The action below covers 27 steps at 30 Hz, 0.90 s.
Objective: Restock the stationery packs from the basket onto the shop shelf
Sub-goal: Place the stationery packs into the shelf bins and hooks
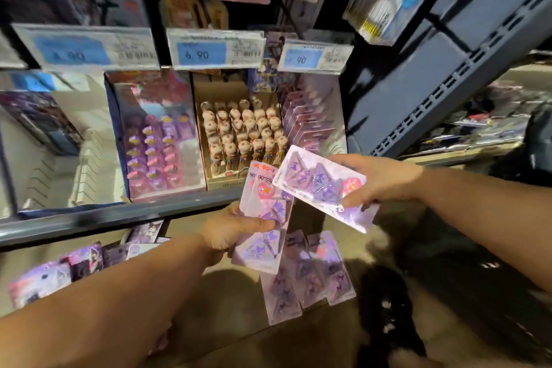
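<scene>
The left hand (236, 230) grips a stack of purple packs (265, 209); the right hand (379, 182) pinches a single pack (313, 179). One price label (200, 54) on the shelf reads "6.90".

Your view is dim, with warm light from above catching your forearms and the floor (227, 293), where the arms throw soft dark shadows. The shelf (119, 215) boxes sit brighter, and the white bay at left washes pale. Motion blur smears the price tags (197, 51) and everything toward the edges. The wide lens tilts the grey upright (448, 92). Sharpest are the stationery packs (325, 185) gripped in your left hand (233, 230) and right hand (379, 179), their plastic glinting.
</scene>
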{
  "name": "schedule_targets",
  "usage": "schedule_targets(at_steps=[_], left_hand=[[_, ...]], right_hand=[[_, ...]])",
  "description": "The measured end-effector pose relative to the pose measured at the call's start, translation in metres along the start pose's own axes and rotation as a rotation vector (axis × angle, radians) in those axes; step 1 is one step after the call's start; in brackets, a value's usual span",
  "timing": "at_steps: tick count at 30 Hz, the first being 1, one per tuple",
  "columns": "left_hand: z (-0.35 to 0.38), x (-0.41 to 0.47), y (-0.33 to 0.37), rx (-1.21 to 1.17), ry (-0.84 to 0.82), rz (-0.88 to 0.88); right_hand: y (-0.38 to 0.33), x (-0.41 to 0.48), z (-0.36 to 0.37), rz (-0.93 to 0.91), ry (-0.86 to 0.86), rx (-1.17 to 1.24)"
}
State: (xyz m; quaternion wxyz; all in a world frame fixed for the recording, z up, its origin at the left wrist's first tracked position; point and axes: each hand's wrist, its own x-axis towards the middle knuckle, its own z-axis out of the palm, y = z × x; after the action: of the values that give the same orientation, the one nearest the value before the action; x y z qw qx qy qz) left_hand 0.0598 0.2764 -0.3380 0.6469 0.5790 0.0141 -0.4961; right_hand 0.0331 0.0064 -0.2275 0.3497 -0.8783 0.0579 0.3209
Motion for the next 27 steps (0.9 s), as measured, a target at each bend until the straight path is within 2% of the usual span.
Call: schedule_targets(at_steps=[2,4,17,23,27], left_hand=[[0.0,-0.003,0.008,0.001,0.003,0.041],[0.001,-0.004,0.015,-0.006,0.029,0.079],[0.029,0.011,0.041,-0.055,0.109,0.142],[0.053,0.031,0.055,-0.087,0.143,0.204],[0.061,0.04,0.06,-0.114,0.192,0.183]], right_hand=[[0.0,0.003,-0.014,-0.012,0.018,-0.094],[0.002,0.005,-0.027,-0.014,0.114,-0.142],[0.023,0.0,-0.092,0.021,0.47,-0.085],[0.018,-0.003,-0.114,0.015,0.579,-0.318],[0.006,0.004,-0.121,0.089,0.615,-0.499]])
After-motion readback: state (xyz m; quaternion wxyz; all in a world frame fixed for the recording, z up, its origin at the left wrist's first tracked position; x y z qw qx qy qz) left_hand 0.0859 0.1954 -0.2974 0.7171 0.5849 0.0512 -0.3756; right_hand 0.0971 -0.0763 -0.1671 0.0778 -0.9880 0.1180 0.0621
